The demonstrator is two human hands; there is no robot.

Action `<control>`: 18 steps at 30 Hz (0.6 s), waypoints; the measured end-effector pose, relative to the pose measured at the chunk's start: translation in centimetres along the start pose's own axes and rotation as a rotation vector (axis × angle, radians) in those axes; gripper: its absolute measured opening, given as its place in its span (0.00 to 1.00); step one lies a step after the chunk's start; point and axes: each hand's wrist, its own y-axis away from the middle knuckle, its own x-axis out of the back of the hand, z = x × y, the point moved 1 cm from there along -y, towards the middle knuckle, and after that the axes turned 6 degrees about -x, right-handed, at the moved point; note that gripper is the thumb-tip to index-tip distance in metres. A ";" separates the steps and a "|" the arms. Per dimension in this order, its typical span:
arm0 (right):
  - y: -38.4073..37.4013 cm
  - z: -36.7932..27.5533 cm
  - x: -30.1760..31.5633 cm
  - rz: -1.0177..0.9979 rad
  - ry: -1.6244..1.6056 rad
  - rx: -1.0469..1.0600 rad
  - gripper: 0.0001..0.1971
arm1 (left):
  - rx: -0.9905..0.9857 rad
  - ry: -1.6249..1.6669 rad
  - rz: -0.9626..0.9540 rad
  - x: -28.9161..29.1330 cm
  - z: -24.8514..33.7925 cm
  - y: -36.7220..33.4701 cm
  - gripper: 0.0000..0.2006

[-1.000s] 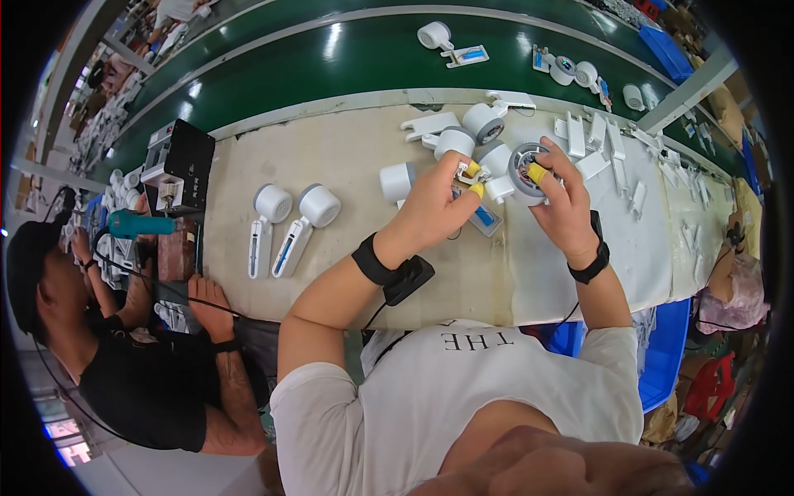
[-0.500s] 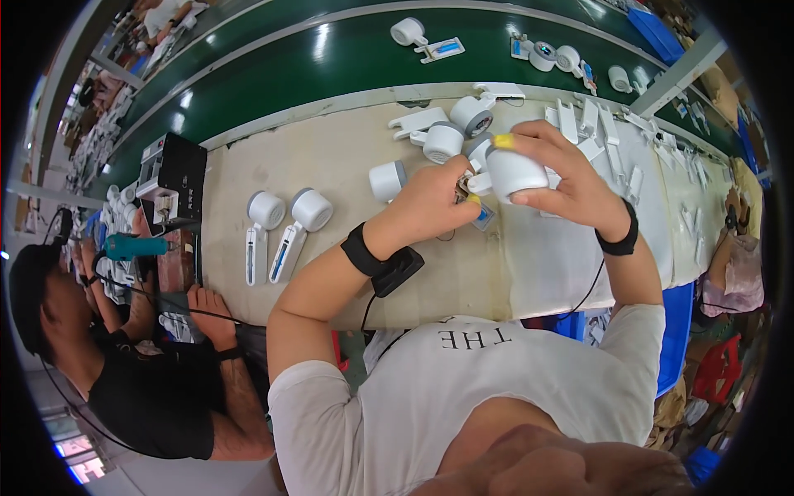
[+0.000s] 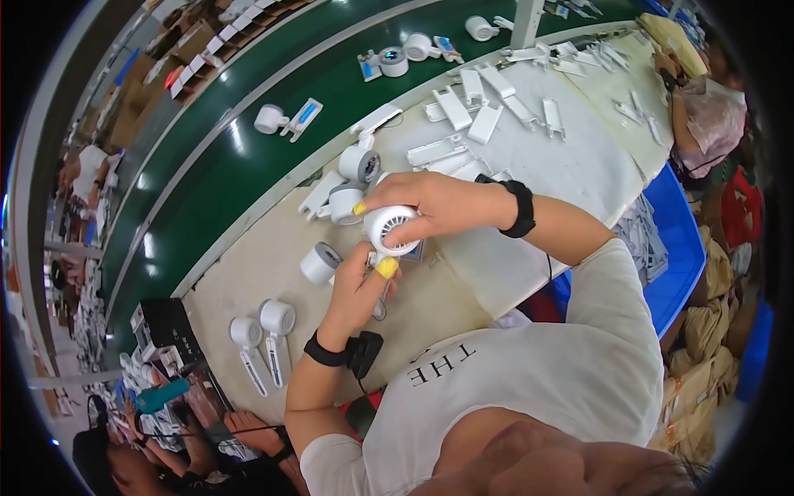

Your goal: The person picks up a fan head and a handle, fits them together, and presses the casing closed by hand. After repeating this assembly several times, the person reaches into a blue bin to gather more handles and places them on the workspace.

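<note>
A white handheld fan (image 3: 389, 231) is between my hands, its slotted round grille facing up toward me. My right hand (image 3: 447, 202) wraps the fan head from the right, thumb on the grille. From below, my left hand (image 3: 356, 289) pinches the fan's neck; yellow covers show on its thumb and on a right finger. A thin wire loop hangs under the left fingers, and part of the fan's lower end is hidden there. Close beyond lie white fan heads (image 3: 346, 203), with another fan head (image 3: 320, 262) on its side left of my left hand.
Two fans with handles (image 3: 276, 320) lie at the table's left. White handle shells (image 3: 453, 107) are scattered beyond my right hand. A green conveyor (image 3: 223, 132) carries more fan parts. A co-worker (image 3: 124, 459) sits at lower left, near a teal power tool (image 3: 162, 396); a blue bin (image 3: 674, 248) stands right.
The whole view has swung to the right. The fan has been turned, so its grille now shows instead of its smooth side. Both hands still grip it.
</note>
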 end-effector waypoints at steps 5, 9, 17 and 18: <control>3.6 8.1 7.8 0.331 -0.128 -0.249 0.13 | -0.116 0.524 0.181 1.4 0.5 0.0 0.14; 12.9 15.8 16.1 0.366 1.416 -0.415 0.27 | -0.257 0.627 0.307 3.5 1.0 -1.0 0.18; 16.4 14.5 17.9 0.001 1.113 -0.846 0.14 | -0.197 0.570 0.263 3.6 0.6 -1.8 0.15; 16.4 14.5 17.4 0.008 1.111 -0.845 0.14 | -0.222 0.549 0.293 3.5 0.5 -1.8 0.15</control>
